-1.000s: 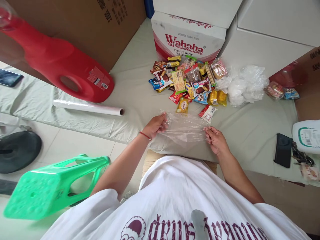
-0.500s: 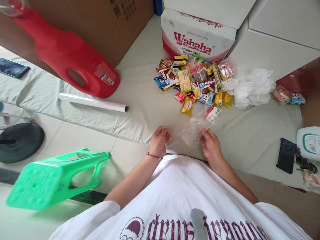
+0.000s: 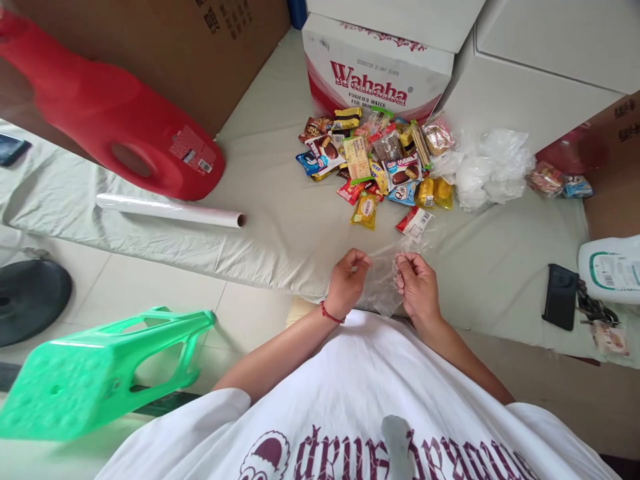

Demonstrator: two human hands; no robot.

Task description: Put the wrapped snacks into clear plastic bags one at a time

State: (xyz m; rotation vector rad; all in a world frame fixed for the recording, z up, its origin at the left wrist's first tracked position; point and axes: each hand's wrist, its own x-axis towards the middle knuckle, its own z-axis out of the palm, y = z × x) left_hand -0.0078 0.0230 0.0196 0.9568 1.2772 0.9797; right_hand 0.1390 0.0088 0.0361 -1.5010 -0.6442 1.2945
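Observation:
My left hand [image 3: 347, 283] and my right hand [image 3: 416, 288] are close together at the near edge of the cloth-covered surface [image 3: 280, 220]. Both are closed, pinching the same thin clear plastic bag [image 3: 383, 283], which hangs bunched between them. Beyond the hands lies a heap of small wrapped snacks [image 3: 373, 160]; a red-and-white packet [image 3: 415, 222] and a yellow packet [image 3: 365, 210] lie nearest.
A Wahaha carton [image 3: 370, 73] stands behind the snacks, crumpled clear bags [image 3: 487, 170] to their right. A white roll [image 3: 170, 211] and a red jug [image 3: 115, 123] lie at left. A black phone [image 3: 560, 297] and keys are right; a green stool [image 3: 100, 373] is on the floor.
The clear bag was held spread wide a second ago. My hands have come together and toward my body, gathering the bag into a bunch between them.

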